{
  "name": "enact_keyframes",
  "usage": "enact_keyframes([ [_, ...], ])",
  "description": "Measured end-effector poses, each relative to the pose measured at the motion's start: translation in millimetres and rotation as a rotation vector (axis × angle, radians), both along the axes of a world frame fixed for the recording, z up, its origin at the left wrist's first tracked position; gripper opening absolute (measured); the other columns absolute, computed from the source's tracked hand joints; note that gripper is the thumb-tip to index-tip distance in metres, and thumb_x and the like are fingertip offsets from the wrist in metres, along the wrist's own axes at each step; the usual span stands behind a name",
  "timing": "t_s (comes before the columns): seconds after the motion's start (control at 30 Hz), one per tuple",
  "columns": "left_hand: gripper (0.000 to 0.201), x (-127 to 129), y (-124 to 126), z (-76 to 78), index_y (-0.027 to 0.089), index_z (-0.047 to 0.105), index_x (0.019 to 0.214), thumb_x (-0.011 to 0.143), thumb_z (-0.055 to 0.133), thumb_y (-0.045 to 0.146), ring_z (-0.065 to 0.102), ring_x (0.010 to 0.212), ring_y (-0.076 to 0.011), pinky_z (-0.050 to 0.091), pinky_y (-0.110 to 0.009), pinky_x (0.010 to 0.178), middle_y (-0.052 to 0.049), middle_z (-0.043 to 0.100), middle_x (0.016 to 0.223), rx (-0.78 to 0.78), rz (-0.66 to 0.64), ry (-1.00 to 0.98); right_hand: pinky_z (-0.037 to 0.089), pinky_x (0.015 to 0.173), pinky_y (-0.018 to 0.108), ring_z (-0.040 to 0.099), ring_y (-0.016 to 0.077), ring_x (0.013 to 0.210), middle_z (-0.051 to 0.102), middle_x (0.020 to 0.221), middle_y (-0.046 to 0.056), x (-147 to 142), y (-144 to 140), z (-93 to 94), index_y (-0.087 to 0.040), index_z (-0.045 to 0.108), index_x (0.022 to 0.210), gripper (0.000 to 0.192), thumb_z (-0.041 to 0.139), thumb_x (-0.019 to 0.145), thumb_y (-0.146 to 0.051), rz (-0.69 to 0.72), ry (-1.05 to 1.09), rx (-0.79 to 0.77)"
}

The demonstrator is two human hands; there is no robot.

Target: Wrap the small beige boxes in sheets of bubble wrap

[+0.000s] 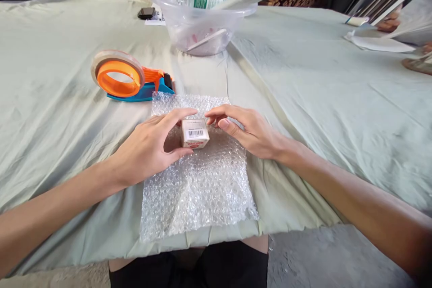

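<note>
Item: small barcoded box, pinched in your left hand grip, seated mid-sheet on bubble wrap so margins surround it; your right hand, fingers spread, steadies its far edge.

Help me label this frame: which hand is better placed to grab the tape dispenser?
Probably left. The left hand lies on the same side as the tape dispenser; the right hand would have to cross over the small box.
</note>
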State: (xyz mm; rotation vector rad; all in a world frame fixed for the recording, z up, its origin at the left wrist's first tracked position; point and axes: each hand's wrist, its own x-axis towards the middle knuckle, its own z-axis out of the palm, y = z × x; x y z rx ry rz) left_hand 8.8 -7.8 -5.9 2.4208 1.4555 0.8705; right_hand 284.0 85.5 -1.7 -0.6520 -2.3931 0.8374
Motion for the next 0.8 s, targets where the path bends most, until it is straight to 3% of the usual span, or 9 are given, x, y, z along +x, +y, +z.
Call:
enact_keyframes([
  [0.13,0.066,-2.7,-1.0,1.7,0.029,0.05,0.16,0.103,0.071,0.054,0.074,0.131,-0.0341,0.062,-0.051,0.107,-0.011,0.072,0.149,-0.034,-0.037,0.019,0.055,0.104,0.04,0.074,0.0223,0.115,0.079,0.127,0.008,0.6,-0.4,0.4,-0.024,0.071,0.136,0.055,0.043,0.116,-0.067,0.004,0.038,-0.016],
  [0.27,0.055,-5.6,1.0,8.8,0.03,0.058,0.155,0.114,0.046,0.064,0.071,0.131,-0.0286,0.058,-0.049,0.111,-0.008,0.073,0.144,-0.089,-0.046,-0.338,0.057,0.11,0.042,0.074,0.0227,0.121,0.078,0.133,0.009,-0.1,2.3,2.5,-0.024,0.071,0.134,0.054,0.044,0.116,-0.066,-0.036,0.335,-0.17],
  [0.33,0.047,-8.4,5.1,13.6,0.031,0.068,0.139,0.114,0.044,0.063,0.072,0.123,-0.0259,0.057,-0.047,0.106,-0.004,0.076,0.132,-0.064,0.091,-0.462,0.056,0.117,0.045,0.074,0.0242,0.127,0.076,0.141,0.009,1.1,8.3,3.1,-0.024,0.071,0.133,0.051,0.046,0.115,-0.065,-0.097,0.491,-0.263],
  [0.4,0.042,-13.6,10.8,17.2,0.03,0.071,0.123,0.111,0.05,0.064,0.073,0.11,-0.0253,0.057,-0.047,0.096,-0.001,0.076,0.119,-0.039,0.277,-0.41,0.052,0.125,0.047,0.072,0.0246,0.134,0.073,0.151,0.01,4.6,16.9,2.9,-0.024,0.067,0.135,0.048,0.046,0.115,-0.063,-0.202,0.524,-0.315],
  [0.53,0.041,-29.5,20.2,14.3,0.032,0.066,0.125,0.104,0.056,0.067,0.065,0.083,-0.0233,0.047,-0.044,0.08,0.0,0.072,0.104,0.017,0.472,-0.096,0.055,0.118,0.05,0.071,0.0259,0.132,0.066,0.157,0.013,14.6,29.5,3.3,-0.025,0.058,0.142,0.043,0.048,0.113,-0.055,-0.493,0.162,-0.129],
  [0.6,0.046,-35.5,21.0,9.5,0.032,0.063,0.131,0.106,0.053,0.069,0.058,0.072,-0.0228,0.039,-0.041,0.074,0.001,0.07,0.089,0.016,0.494,0.02,0.057,0.106,0.052,0.073,0.0281,0.113,0.073,0.138,0.014,17.7,27.6,6.4,-0.022,0.058,0.143,0.044,0.059,0.108,-0.05,-0.555,-0.01,-0.03],
  [0.67,0.05,-37.0,19.4,5.5,0.031,0.064,0.135,0.106,0.053,0.071,0.057,0.066,-0.0242,0.035,-0.039,0.071,0.002,0.069,0.076,-0.012,0.496,0.063,0.056,0.092,0.051,0.072,0.027,0.089,0.078,0.103,0.009,18.0,20.5,11.4,-0.019,0.063,0.138,0.044,0.066,0.105,-0.048,-0.523,-0.1,-0.031],
  [0.73,0.055,-33.9,16.8,4.5,0.029,0.065,0.139,0.103,0.059,0.07,0.063,0.065,-0.0265,0.039,-0.04,0.07,0.002,0.072,0.072,-0.032,0.493,0.064,0.053,0.078,0.045,0.068,0.0242,0.072,0.071,0.074,0.002,16.3,11.9,16.5,-0.017,0.067,0.135,0.043,0.067,0.106,-0.049,-0.452,-0.174,-0.073],
  [0.8,0.061,-27.5,13.8,7.2,0.027,0.064,0.145,0.097,0.07,0.064,0.071,0.068,-0.0288,0.045,-0.04,0.069,0.002,0.076,0.073,-0.063,0.483,0.025,0.049,0.067,0.04,0.066,0.0214,0.063,0.066,0.064,-0.002,14.3,5.6,20.3,-0.016,0.066,0.139,0.046,0.069,0.106,-0.047,-0.393,-0.217,-0.124],
])
